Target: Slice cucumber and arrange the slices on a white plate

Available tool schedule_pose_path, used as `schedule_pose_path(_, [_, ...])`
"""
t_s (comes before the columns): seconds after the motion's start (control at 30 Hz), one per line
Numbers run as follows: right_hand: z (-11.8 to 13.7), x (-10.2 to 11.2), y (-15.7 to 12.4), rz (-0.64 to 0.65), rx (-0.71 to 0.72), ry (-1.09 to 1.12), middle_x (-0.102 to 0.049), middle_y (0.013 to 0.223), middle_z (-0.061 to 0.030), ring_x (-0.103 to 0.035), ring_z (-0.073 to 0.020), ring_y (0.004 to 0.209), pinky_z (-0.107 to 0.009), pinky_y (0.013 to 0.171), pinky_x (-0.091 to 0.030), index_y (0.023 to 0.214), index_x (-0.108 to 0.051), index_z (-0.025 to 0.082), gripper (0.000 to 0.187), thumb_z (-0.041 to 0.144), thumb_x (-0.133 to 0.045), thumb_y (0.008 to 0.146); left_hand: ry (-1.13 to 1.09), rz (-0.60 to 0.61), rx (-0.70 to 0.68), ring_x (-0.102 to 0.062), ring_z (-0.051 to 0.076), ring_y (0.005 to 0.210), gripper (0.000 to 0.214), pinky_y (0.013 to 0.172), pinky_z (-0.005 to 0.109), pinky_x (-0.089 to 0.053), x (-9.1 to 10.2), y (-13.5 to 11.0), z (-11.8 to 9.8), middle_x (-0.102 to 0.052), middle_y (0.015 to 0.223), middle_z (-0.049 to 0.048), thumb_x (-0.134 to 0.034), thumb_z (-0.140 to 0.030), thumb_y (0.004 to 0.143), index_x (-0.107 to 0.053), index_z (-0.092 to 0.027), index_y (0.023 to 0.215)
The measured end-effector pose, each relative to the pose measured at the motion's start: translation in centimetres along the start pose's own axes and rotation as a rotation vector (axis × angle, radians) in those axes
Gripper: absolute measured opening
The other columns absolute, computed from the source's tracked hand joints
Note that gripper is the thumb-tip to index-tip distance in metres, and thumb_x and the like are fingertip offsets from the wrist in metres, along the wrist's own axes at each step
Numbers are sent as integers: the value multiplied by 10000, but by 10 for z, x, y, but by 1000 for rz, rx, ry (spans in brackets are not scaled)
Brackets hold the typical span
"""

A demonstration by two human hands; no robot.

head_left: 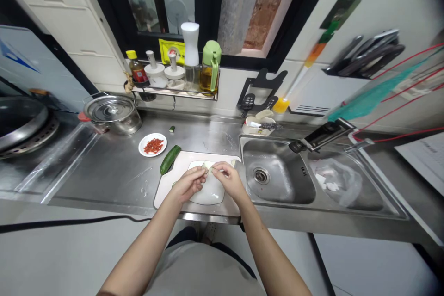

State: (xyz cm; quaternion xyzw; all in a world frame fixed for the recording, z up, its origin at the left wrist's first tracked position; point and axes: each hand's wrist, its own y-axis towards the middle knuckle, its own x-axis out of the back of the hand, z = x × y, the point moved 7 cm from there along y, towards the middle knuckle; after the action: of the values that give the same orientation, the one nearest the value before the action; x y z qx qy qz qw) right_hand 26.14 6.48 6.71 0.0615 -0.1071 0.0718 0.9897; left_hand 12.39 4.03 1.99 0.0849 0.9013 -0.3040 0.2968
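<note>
Close together over a white plate (211, 196), my left hand (190, 184) and my right hand (229, 179) are both closed in a pinch. Between their fingertips is a small pale, greenish piece (207, 166), too small to name. The plate rests on a light pink cutting board (164, 193). A dark green cucumber (169, 160) lies across the board's upper left edge. Its short cut-off end (172, 129) is farther back on the steel counter. Part of another green thing shows beside my left wrist, mostly hidden.
Left of the board is a small white plate (141, 150) of chopped red pieces. A lidded steel pot (125, 120) stands behind it. At the right is a steel sink (277, 171) with a tap (322, 136). Bottles fill a wall rack (187, 94) at the back.
</note>
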Motion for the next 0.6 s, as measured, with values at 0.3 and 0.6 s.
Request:
schedule_pose_path(0.3, [-41,9,-31,-45,-180,-115,-634,720,-34,-545,-151,710,-252,611,-401,674,-651,188,253,410,-580,773,336,-146,-114,-526,60,579,388,489,150,-332,9,19,5,-600,664,-7,-815,-386,584,-647,-130,821])
schedule_pose_path(0.6, [-98,9,-52,-62,-467,-141,-427,508,64,-359,-85,505,-217,497,-284,597,-548,184,267,423,-594,706,432,-157,-244,-475,57,511,366,500,177,-347,14,49,33,-522,575,-62,-795,-339,568,-583,-147,795])
